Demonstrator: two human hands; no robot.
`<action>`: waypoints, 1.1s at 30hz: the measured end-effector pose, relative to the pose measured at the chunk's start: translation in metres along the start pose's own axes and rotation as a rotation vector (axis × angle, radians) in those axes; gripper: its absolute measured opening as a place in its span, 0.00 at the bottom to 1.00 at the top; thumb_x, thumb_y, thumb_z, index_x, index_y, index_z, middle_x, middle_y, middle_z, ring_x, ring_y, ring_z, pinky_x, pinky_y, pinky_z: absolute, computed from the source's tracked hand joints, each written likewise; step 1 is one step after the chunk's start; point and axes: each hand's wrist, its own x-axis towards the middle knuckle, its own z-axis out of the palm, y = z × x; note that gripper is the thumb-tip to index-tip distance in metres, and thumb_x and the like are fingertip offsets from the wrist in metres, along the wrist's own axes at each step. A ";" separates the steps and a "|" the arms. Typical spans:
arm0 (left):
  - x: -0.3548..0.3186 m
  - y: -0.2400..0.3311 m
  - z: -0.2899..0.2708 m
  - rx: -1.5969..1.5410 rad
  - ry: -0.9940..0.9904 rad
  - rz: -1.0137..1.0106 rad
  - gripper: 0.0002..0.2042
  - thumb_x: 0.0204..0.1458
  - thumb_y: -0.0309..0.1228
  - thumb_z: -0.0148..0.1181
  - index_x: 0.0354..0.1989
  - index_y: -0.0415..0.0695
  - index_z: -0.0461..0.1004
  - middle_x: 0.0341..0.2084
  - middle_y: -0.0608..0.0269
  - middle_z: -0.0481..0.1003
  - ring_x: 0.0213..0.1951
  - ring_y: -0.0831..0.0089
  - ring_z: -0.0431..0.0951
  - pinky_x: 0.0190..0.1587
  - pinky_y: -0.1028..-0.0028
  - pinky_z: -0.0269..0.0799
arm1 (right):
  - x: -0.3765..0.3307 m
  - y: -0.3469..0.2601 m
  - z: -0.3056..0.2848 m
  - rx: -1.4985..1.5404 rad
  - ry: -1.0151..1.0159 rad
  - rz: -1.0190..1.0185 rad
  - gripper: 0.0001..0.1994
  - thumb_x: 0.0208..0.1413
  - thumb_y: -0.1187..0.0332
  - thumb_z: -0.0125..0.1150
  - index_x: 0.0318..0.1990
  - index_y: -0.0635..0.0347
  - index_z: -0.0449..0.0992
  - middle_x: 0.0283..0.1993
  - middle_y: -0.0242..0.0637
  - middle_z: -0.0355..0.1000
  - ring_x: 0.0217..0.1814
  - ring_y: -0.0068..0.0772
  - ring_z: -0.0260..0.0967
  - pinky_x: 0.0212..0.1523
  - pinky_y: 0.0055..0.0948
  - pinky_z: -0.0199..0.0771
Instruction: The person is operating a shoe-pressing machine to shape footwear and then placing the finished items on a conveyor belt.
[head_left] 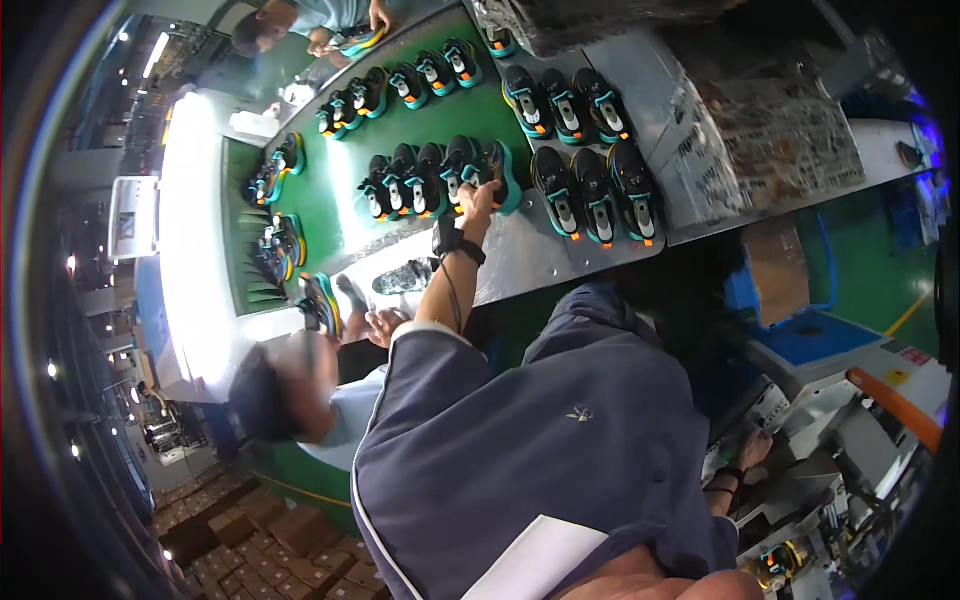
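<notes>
Belt runs green under rows of black-and-teal shoes. Left hand reaches out, grip pinching a shoe at the row's end; best lifted by the heel, clear of its neighbours. Right hand rests low by the machine, grip unclear.

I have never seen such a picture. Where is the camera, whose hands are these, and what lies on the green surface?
The camera sits on a person's head and looks down; its wide lens bends straight edges. This person's left hand reaches to the green conveyor belt, where rows of black sports shoes with teal soles lie. Its fingers grip one black and teal shoe. The right hand is beside a grey machine; its grip is unclear. A co-worker's hand handles another shoe nearby.
</notes>
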 end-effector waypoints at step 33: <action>-0.033 0.567 -0.027 0.437 0.270 1.301 0.29 0.55 0.47 0.60 0.55 0.33 0.70 0.52 0.49 0.73 0.52 0.63 0.74 0.56 0.68 0.67 | 0.118 -0.578 -0.097 0.759 0.122 -0.956 0.08 0.56 0.77 0.56 0.44 0.64 0.74 0.50 0.43 0.73 0.51 0.45 0.71 0.52 0.38 0.72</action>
